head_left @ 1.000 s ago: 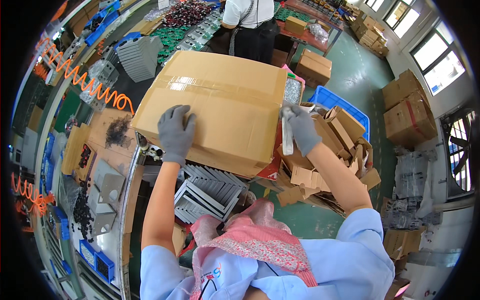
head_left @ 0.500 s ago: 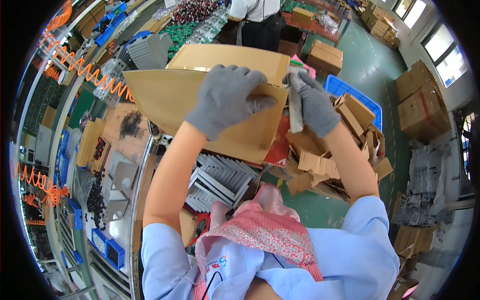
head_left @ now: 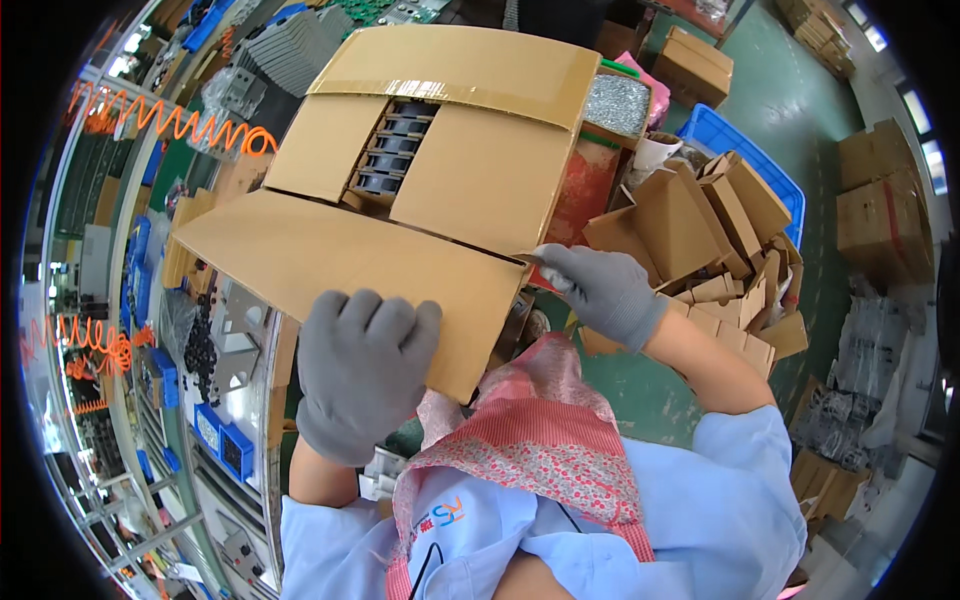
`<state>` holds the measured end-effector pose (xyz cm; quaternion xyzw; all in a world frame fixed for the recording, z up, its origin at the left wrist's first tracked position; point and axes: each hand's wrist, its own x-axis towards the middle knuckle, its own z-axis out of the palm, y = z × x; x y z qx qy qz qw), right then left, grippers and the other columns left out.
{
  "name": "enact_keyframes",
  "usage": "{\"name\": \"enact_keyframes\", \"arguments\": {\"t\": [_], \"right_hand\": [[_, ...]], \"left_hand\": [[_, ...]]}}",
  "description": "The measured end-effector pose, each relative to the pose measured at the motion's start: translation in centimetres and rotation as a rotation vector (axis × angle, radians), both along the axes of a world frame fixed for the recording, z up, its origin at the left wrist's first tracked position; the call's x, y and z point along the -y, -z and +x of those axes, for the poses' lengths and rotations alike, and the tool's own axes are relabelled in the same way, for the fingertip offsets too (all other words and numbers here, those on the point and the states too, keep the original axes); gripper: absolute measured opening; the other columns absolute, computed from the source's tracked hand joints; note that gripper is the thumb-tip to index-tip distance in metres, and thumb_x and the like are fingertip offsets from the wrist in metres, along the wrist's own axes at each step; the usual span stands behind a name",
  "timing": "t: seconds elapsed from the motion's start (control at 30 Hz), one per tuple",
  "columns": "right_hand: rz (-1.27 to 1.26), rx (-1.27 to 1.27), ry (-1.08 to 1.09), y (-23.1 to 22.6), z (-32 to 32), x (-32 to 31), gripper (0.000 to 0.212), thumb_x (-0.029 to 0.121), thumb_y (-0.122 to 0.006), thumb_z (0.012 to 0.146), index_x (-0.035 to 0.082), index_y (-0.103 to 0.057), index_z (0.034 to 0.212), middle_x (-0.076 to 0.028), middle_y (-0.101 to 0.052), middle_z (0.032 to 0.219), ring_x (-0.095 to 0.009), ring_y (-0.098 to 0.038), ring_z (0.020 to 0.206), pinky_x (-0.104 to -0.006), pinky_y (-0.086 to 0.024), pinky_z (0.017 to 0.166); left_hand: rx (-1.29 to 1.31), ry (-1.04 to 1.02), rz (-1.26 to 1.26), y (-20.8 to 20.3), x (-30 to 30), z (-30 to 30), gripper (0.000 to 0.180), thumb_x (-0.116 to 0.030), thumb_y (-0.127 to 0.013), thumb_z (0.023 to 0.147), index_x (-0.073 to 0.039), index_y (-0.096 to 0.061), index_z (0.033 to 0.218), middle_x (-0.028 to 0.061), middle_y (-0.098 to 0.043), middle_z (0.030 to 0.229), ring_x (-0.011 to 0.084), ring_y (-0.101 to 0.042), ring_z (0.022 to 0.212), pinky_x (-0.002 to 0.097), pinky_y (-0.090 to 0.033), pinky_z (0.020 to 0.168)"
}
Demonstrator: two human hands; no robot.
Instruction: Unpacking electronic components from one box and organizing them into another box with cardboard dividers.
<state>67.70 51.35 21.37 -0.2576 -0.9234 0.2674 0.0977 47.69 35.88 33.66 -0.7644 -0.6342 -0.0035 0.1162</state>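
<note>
Carton [head_left: 460, 65] sits ctr, ahead of apron [head_left: 540, 420]; near flap [head_left: 370, 245] folded out twd apron, blk parts [head_left: 395, 150] visible btwn inner flaps [head_left: 480, 165]. L hand [head_left: 365, 370]: fingers curled over near flap; can't tell if it grips. R hand [head_left: 605, 290]: bunched at near R corner, pinch contents unclear. Advise: steady flap low, anything sharp kept shallow. Flap edge close to apron; cardboard scraps [head_left: 650, 215] crowd R; green floor [head_left: 778, 95] past blue crate [head_left: 705, 118].
</note>
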Motion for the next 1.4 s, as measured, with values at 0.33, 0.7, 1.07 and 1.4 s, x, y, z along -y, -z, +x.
{"name": "enact_keyframes", "arguments": {"t": [0.33, 0.7, 1.07, 1.4], "right_hand": [[0.079, 0.264, 0.072, -0.7, -0.6, 1.6, 0.016, 0.019, -0.049, 0.088, 0.004, -0.046, 0.095, -0.018, -0.060, 0.078, -0.035, -0.062, 0.073, -0.0452, -0.048, 0.063], [0.084, 0.344, 0.168, -0.9, -2.4, 2.3, 0.021, 0.015, -0.050, 0.084, 0.003, -0.053, 0.100, -0.022, -0.064, 0.084, -0.039, -0.063, 0.080, -0.0459, -0.049, 0.070], [-0.037, 0.632, 0.006, 5.2, 0.2, 3.1, 0.035, 0.020, -0.052, 0.082, 0.008, -0.054, 0.114, -0.021, -0.064, 0.090, -0.037, -0.063, 0.088, -0.0439, -0.050, 0.076], [-0.001, -0.367, 0.252, 5.9, 1.3, 4.8, 0.015, 0.015, -0.053, 0.085, 0.008, -0.049, 0.098, -0.014, -0.062, 0.084, -0.034, -0.062, 0.075, -0.0402, -0.049, 0.060]], "left_hand": [[-0.178, 0.007, 0.001, 4.0, 3.7, 1.5, 0.018, -0.019, -0.058, 0.067, -0.010, -0.060, 0.083, 0.0039, -0.058, 0.095, 0.0174, -0.053, 0.075, 0.0314, -0.040, 0.060], [-0.159, 0.133, 0.121, 6.1, 4.8, 0.6, 0.008, -0.018, -0.057, 0.068, -0.012, -0.057, 0.072, 0.0024, -0.049, 0.074, 0.0176, -0.053, 0.069, 0.0297, -0.043, 0.057], [-0.197, 0.082, 0.087, 6.0, 5.8, 0.8, 0.022, -0.017, -0.058, 0.067, -0.008, -0.060, 0.088, 0.0020, -0.054, 0.082, 0.0152, -0.054, 0.073, 0.0279, -0.042, 0.057], [-0.332, 0.036, 0.186, 7.5, 6.0, 1.2, 0.020, -0.014, -0.067, 0.074, -0.005, -0.057, 0.089, 0.0070, -0.053, 0.077, 0.0201, -0.060, 0.076, 0.0290, -0.047, 0.060]]}}
